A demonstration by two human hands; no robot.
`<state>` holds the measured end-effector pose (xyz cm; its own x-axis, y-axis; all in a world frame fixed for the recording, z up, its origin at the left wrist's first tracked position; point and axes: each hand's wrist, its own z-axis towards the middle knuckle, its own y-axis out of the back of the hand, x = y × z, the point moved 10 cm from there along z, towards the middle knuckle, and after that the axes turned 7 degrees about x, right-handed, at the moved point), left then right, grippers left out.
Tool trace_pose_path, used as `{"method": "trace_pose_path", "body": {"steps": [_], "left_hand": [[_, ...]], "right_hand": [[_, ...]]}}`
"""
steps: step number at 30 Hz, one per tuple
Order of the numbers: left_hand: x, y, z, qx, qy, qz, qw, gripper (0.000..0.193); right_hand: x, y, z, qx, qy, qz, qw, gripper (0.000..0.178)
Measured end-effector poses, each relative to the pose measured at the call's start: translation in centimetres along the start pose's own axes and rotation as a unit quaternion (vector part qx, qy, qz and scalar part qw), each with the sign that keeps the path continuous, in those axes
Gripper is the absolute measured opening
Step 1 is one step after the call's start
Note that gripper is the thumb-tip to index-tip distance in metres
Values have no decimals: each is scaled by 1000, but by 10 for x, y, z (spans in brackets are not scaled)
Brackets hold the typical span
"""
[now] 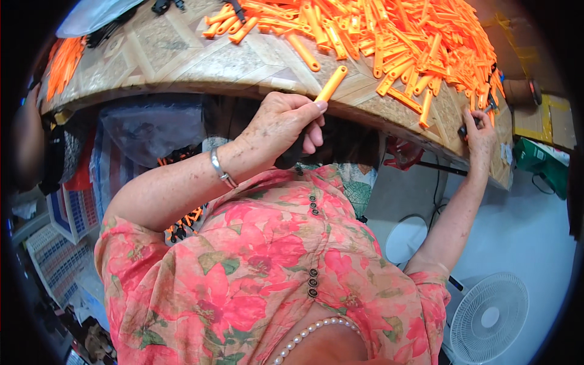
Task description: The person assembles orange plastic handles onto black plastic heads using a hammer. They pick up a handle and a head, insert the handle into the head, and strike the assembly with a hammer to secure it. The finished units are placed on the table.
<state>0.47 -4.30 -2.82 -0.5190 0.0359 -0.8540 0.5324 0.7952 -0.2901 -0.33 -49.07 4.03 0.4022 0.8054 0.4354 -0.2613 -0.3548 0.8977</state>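
Note:
My left hand (277,126) is closed around an orange plastic handle (332,84) with a hole at its end. The handle points up and to the right, just past the table's near edge. A dark part (291,155) shows under the same hand; whether it joins the handle is hidden. At the table's right end, my right hand (479,137) has its fingers closed on a small black piece (463,131), its shape mostly covered. A big heap of similar orange handles (395,42) spreads over the table between and beyond my hands.
The curved wood-patterned table (164,58) crosses the top. More orange strips (65,64) lie at its left end. A brown spool (522,93) and taped cardboard (544,121) stand at right, above a green box (541,165). A white fan (490,316) stands lower right.

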Motion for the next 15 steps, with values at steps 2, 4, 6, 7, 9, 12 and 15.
{"method": "trace_pose_path", "body": {"steps": [2, 4, 6, 7, 9, 12, 15], "left_hand": [[-2, -1, -3, -15, 17, -13, 1000, 30], [-1, -2, -3, -22, 24, -27, 999, 30], [2, 0, -2, -35, 26, -38, 998, 30], [3, 1, -2, -36, 25, -41, 998, 30], [3, 0, -1, -38, 26, -46, 998, 30], [1, -1, -3, -45, 29, -48, 997, 29], [0, -2, -1, -47, 18, -47, 998, 29]], "right_hand": [[-6, 5, -7, -14, -28, 53, 998, 30], [-19, 6, -21, -5, -72, 220, 973, 36], [4, 7, -36, -76, 21, 323, 943, 45], [27, 11, -54, -113, 63, 371, 919, 50], [74, -1, -88, -31, 63, 429, 901, 52], [127, -31, -138, 131, 90, 413, 897, 52], [155, -66, -172, 239, 80, 378, 891, 45]]}}
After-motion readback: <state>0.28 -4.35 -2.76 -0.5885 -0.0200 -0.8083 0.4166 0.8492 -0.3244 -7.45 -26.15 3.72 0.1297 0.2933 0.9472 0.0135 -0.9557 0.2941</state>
